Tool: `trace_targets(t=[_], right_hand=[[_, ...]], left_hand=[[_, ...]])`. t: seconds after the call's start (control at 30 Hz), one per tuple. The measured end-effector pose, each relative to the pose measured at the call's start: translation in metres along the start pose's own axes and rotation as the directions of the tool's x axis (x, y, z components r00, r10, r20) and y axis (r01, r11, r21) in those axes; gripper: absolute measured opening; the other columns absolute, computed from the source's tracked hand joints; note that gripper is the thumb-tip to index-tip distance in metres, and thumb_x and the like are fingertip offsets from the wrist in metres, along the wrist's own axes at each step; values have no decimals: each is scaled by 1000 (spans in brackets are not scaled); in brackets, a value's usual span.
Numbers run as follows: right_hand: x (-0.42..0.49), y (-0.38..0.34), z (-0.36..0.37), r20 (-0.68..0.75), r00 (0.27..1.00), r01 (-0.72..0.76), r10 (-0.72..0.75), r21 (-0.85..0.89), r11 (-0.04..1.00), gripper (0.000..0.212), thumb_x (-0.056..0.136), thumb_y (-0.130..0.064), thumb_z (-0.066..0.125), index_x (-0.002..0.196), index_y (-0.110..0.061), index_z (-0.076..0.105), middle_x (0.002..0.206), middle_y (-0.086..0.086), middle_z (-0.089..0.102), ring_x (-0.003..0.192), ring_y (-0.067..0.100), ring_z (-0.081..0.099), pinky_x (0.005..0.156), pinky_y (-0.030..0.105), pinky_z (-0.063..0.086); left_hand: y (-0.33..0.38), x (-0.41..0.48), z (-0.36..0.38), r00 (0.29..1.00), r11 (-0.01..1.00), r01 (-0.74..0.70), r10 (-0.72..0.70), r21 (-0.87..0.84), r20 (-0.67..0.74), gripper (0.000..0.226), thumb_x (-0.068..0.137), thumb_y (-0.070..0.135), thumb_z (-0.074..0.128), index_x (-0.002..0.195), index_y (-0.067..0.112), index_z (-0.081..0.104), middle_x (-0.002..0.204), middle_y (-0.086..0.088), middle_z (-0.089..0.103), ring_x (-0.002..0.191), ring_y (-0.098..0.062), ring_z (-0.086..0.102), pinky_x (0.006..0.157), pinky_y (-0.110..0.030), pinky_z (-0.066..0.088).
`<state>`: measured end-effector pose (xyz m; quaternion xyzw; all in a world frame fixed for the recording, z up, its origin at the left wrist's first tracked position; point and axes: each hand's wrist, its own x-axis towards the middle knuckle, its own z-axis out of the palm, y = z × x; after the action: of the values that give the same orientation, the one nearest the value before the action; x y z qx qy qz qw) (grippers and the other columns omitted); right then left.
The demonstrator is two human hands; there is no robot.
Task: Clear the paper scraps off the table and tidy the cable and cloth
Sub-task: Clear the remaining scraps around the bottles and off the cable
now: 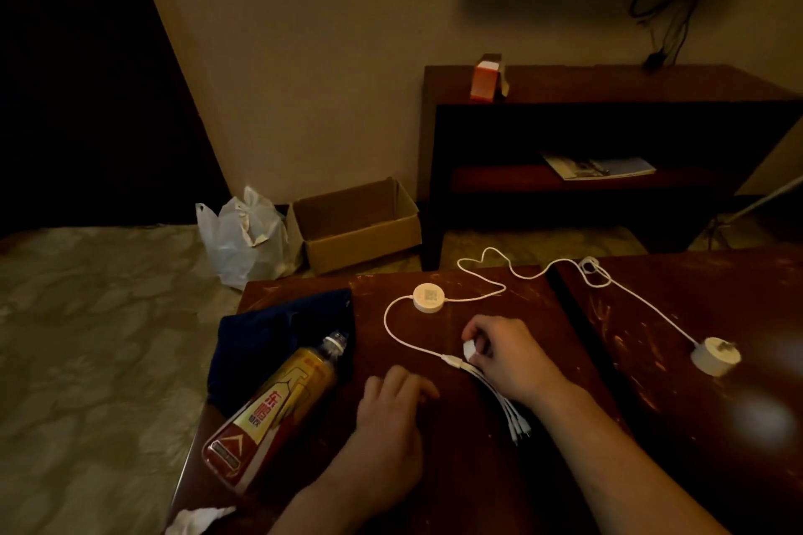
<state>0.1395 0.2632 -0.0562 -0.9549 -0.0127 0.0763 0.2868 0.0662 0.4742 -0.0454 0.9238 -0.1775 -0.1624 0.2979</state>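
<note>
My right hand (506,354) pinches a small white paper scrap (470,350) on the dark wooden table (456,469), just above the white cable (393,332). The cable runs through a round puck (428,296) and loops right to a white plug (715,355); its several connector ends (510,413) lie under my right wrist. My left hand (391,408) rests flat on the table with fingers spread. A dark blue cloth (269,334) lies crumpled at the table's left. Another crumpled white paper (197,520) sits at the near left edge.
A bottle with a gold and red label (278,413) lies on its side across the cloth. On the floor beyond the table stand an open cardboard box (360,226) and a white plastic bag (245,237). A dark shelf unit (608,152) stands against the wall.
</note>
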Motion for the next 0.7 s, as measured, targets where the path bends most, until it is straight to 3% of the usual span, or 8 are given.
trace_targets(t=[0.1, 0.2, 0.3, 0.37, 0.47, 0.63, 0.7], right_hand=[[-7, 2, -1, -5, 999, -36, 36, 27, 999, 17, 92, -17, 70, 86, -34, 71, 98, -9, 64, 84, 6, 61, 70, 19, 51], [-22, -3, -13, -37, 999, -10, 14, 112, 994, 10, 88, -25, 76, 84, -34, 74, 94, -15, 67, 89, 4, 62, 77, 18, 49], [-45, -7, -35, -63, 997, 58, -45, 204, 977, 7, 85, -29, 78, 84, -35, 75, 96, -18, 67, 91, -2, 61, 80, 18, 48], [-64, -2, -49, -42, 997, 72, -62, 298, 952, 7, 84, -27, 79, 86, -33, 77, 109, -21, 64, 98, -3, 61, 87, 21, 51], [-92, 11, -68, 13, 999, 24, -32, 432, 902, 8, 85, -23, 78, 92, -28, 79, 124, -23, 63, 103, -5, 63, 89, 19, 51], [-125, 42, -93, -63, 990, -76, 125, 505, 860, 7, 85, -24, 80, 89, -28, 78, 91, -9, 75, 87, 5, 71, 86, 34, 60], [-185, 115, -127, -190, 933, -153, 306, 560, 814, 7, 83, -24, 81, 87, -29, 78, 88, -9, 75, 84, 7, 71, 83, 36, 60]], left_hand=[[1, 0, 8, 998, 999, -29, 31, -42, 53, 74, 88, -8, 49, 140, 42, 36, 136, 24, 27, 119, -2, 34, 104, -26, 41], [5, 9, 15, 992, 971, 66, -89, -230, -88, 64, 97, 0, 50, 142, 42, 35, 139, 17, 44, 112, -2, 55, 96, -21, 51], [21, 22, 17, 965, 908, 112, -196, -404, -172, 32, 102, 17, 52, 129, 32, 44, 102, 3, 69, 83, -6, 68, 72, -17, 56], [39, 29, 24, 964, 911, 36, -140, -411, -225, 20, 101, 19, 56, 117, 25, 46, 85, -4, 70, 70, -10, 69, 66, -27, 58], [75, 35, 37, 977, 913, -38, -52, -407, -208, 25, 98, 14, 60, 114, 25, 43, 87, -2, 70, 72, -11, 70, 65, -30, 59], [127, 48, 48, 983, 942, -138, 92, -306, -159, 44, 91, 17, 71, 118, 28, 38, 90, 5, 69, 74, -4, 69, 69, -26, 59], [206, 69, 104, 968, 937, -249, 247, -245, -40, 48, 87, 18, 76, 118, 27, 40, 86, 5, 69, 73, -2, 68, 69, -25, 58]])
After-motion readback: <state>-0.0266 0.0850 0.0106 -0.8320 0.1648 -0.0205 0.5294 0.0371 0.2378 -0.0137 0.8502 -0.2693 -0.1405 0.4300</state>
